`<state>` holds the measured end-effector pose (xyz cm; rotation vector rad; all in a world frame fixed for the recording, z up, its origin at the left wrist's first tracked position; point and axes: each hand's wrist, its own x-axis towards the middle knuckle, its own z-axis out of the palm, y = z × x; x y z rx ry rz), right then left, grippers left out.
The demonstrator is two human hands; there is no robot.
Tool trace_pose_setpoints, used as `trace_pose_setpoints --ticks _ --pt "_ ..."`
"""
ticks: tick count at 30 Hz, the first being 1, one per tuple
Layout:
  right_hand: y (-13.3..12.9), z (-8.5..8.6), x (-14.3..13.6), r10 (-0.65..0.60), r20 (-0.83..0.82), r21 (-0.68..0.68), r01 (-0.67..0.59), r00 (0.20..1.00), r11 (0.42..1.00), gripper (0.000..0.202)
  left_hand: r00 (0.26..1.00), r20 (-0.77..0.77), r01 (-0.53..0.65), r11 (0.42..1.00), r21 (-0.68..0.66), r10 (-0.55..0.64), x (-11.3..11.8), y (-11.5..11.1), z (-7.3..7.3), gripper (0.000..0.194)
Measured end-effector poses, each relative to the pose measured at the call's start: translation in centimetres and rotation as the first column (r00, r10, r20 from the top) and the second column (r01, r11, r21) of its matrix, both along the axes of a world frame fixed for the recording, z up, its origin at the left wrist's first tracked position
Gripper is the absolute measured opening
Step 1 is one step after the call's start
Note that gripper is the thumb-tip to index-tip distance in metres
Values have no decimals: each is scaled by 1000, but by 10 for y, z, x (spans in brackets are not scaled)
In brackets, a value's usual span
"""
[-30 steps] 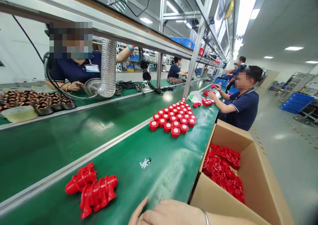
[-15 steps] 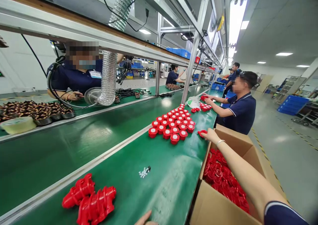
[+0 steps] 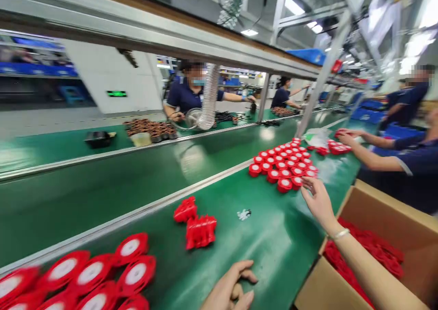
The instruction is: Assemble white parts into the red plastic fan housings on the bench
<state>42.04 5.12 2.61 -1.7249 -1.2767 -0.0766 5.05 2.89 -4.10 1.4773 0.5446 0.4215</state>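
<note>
My right hand point(image 3: 320, 203) is at the near right edge of a group of red round parts with white centres point(image 3: 284, 184). Its thumb and fingers are curved and apart, with nothing visible between them. Low in the middle, my left hand point(image 3: 234, 285) hovers near the green surface point(image 3: 270, 255), fingers loosely bent and apart, holding nothing. Between the hands and the far strip lie two stacks of red parts point(image 3: 201, 231) and a small pile of white and dark bits point(image 3: 244, 214). More red round parts point(image 3: 92, 273) fill the lower left, slightly blurred.
A cardboard box point(image 3: 383, 200) holding red parts point(image 3: 369, 246) stands under my right forearm. A co-worker's hands point(image 3: 349, 136) handle red parts beside a plastic bag point(image 3: 316, 137). A metal post point(image 3: 321, 75) rises behind. Across the line sit other people and coiled copper-coloured parts point(image 3: 150, 130).
The view has swung left, bringing red round parts in at lower left. My right hand, earlier gripping a red part, is beside the group without one visible. More of my left hand shows.
</note>
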Motion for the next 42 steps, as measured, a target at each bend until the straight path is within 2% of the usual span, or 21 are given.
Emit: trace_pose_setpoints --ticks 1,2,3,5,7,10,12,15,17,21,24,29,38,42 --pt "5 5 -25 148 18 -21 -148 989 989 30 999 11 32 999 1 -32 0 -2 3 67" --pt "11 10 -51 315 48 -63 -312 948 948 29 1000 15 26 1000 8 -26 0 -4 6 64" --pt "17 16 -78 498 106 -139 -483 861 864 30 1000 17 17 1000 6 -17 0 -5 10 60" --pt "34 28 -131 721 175 -266 -673 670 690 33 1000 24 -7 1000 -5 7 -1 -5 15 53" --pt "57 36 -179 811 171 -318 -748 560 583 36 999 36 -17 1000 -7 18 -1 -5 18 48" --pt "99 38 -233 867 109 -362 -793 487 491 41 998 55 -24 1000 12 23 -1 -4 17 49" --pt "126 33 -256 891 84 -411 -799 447 439 40 998 64 -20 1000 18 19 -1 -2 14 52" --pt "153 24 -273 914 49 -497 -784 402 371 42 997 83 -12 999 33 9 -1 0 8 56" --pt "162 18 -276 915 35 -530 -768 403 358 46 996 93 -9 998 62 3 -1 1 6 56" --pt "166 9 -276 891 62 -538 -737 449 409 45 996 87 -12 994 112 2 -2 1 10 53" --pt "163 5 -276 888 101 -535 -728 449 429 40 998 68 -13 993 113 5 -3 0 17 53" --pt "155 4 -276 911 168 -521 -750 378 407 71 999 41 -14 989 145 8 -3 0 24 53" --pt "152 11 -274 896 270 -570 -692 352 443 50 999 44 -15 984 176 8 -2 -1 22 52" --pt "150 17 -273 890 308 -609 -649 336 456 54 999 41 -12 985 174 5 -2 0 22 51"
